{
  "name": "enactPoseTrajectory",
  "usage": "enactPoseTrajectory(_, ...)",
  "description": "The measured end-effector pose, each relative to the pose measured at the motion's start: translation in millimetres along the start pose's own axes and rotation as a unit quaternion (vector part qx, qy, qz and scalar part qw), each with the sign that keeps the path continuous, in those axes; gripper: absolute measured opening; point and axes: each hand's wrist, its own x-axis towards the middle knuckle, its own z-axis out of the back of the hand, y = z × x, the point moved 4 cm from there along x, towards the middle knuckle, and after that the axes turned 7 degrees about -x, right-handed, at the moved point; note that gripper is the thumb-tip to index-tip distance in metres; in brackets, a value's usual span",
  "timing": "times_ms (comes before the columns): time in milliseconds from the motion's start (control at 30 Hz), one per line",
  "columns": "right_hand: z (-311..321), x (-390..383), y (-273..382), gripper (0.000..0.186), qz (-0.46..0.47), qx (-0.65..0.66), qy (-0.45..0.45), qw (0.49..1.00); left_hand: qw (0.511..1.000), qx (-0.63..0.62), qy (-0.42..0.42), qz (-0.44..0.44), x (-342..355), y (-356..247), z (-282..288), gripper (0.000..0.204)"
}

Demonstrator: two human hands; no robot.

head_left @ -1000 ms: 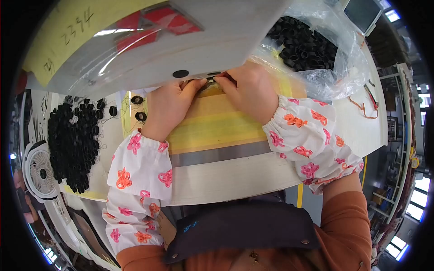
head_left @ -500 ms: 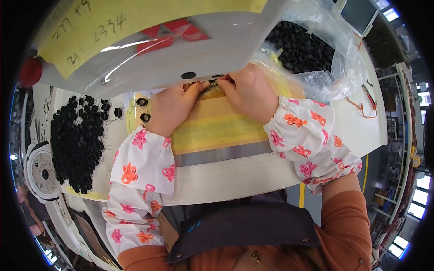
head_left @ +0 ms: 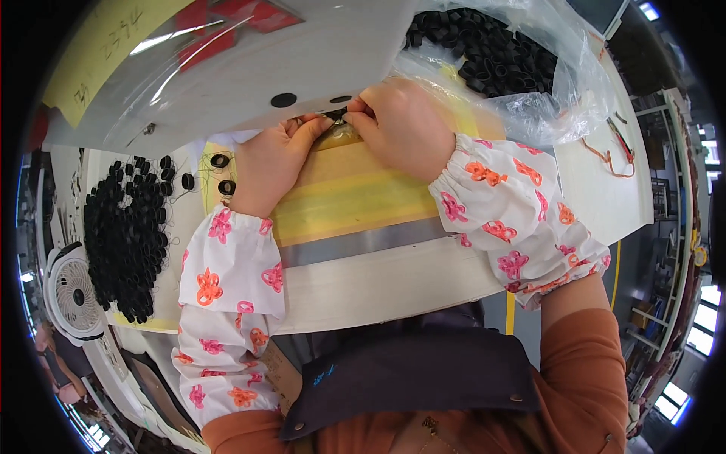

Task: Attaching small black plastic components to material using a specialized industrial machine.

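- Two bare hands meet under the lower edge of a white machine (head_left: pixel 249 76), their tips almost touching.
- Left hand (head_left: pixel 268 163): thumb and forefinger drawn together, apparently pinching the near-left end of a small black piece (head_left: pixel 336 115).
- Right hand (head_left: pixel 401 125): thumb and forefinger likewise brought together at the piece's right end; the exact contact is partly hidden.
- Small black piece: between the two grips, close under the machine; its full shape cannot be told.
- Step in hand (judged): fine placing or guiding of the piece at the machine.
- Next move (judged): calls for both pinches to hold the piece level and aligned, with fingertips clear of whatever works beneath the machine.
- Left of the grip: two loose black rings (head_left: pixel 227 188) beside the left wrist; farther left, a heap of black rings (head_left: pixel 125 234) with trailing threads.
- Right of and beyond the grip: a clear plastic bag (head_left: pixel 582 83) holding more rings (head_left: pixel 491 57).
- Nearer the body than the grip: a yellow-taped surface (head_left: pixel 348 193).
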Motion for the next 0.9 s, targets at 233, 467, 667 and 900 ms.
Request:
enactPoseTrajectory(233,-1,0,-11,0.009,-0.037,0.016,0.019,0.999,0.994,0.09,0.058,0.033,3,-12,-2,0.033)
enactPoseTrajectory(467,1,3,-2,0.01,0.025,0.035,-0.005,0.999,0.987,0.031,-0.012,-0.16,-9,-16,6,0.024)
enactPoseTrajectory(667,31,12,-9,0.016,-0.003,-0.047,-0.034,0.998,0.972,0.144,-0.07,-0.17,-49,1,40,0.028)
enactPoseTrajectory(900,65,25,-78,0.022,-0.115,-0.37,0.0,0.922,0.972,0.096,-0.201,-0.08,-46,25,89,0.018)
